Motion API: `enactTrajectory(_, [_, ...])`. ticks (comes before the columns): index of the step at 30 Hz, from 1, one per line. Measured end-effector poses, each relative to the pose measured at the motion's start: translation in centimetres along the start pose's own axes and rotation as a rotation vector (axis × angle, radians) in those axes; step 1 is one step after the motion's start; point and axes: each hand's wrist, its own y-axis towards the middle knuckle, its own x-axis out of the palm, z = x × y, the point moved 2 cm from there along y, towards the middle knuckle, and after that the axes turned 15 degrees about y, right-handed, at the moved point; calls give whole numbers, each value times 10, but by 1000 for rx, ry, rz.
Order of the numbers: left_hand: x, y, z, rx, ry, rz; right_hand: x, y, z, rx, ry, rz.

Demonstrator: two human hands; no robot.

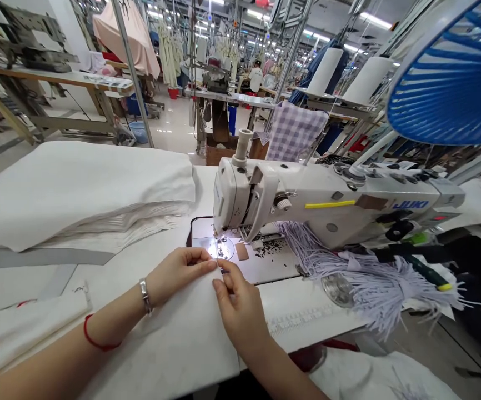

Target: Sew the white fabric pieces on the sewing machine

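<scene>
A white sewing machine [282, 189] stands on the table with its needle area lit. Just in front of the needle plate, my left hand [182, 272] pinches the edge of a white fabric piece [190, 333] between thumb and fingers. My right hand [240, 305] is closed on the same edge, close beside the left fingertips. The fabric hangs down from both hands over the table's front. A small brown square [242, 251] lies on the machine bed, right of the needle. What the fingertips cover at the edge is hidden.
Stacked white fabric [82, 178] lies on the left. A bundle of pale lilac cords [349, 278] spreads under and right of the machine arm. A printed ruler scale [294, 321] runs along the table front. A blue fan [457, 78] hangs upper right.
</scene>
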Motion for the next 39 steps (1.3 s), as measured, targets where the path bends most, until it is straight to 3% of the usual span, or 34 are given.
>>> enactTrajectory(6, [-2,-1,-2,0,-51,-5,9,-5,-1,-370,-513,88])
enactTrajectory(13, [-6,-1,-7,-29,-56,-2,12,-8,-3,-400,-653,83])
enactTrajectory(16, [-6,0,-10,-33,-76,-25,6,-7,-6,-365,-565,63])
enactTrajectory(18, [-5,0,-10,-21,-77,-34,1,-3,-9,-289,-391,62])
enactTrajectory(22, [-6,0,-9,31,-93,-38,-4,11,-8,76,99,16])
enactTrajectory(24, [-7,1,-9,47,-91,-28,-2,15,-4,217,241,-21])
enactTrajectory(28, [-9,3,-10,48,-38,23,2,16,1,264,343,26])
enactTrajectory(34, [-8,2,-8,22,-124,-31,1,9,-3,95,208,105])
enactTrajectory(39, [-8,0,-5,-48,-158,-30,5,6,-10,-376,-306,183])
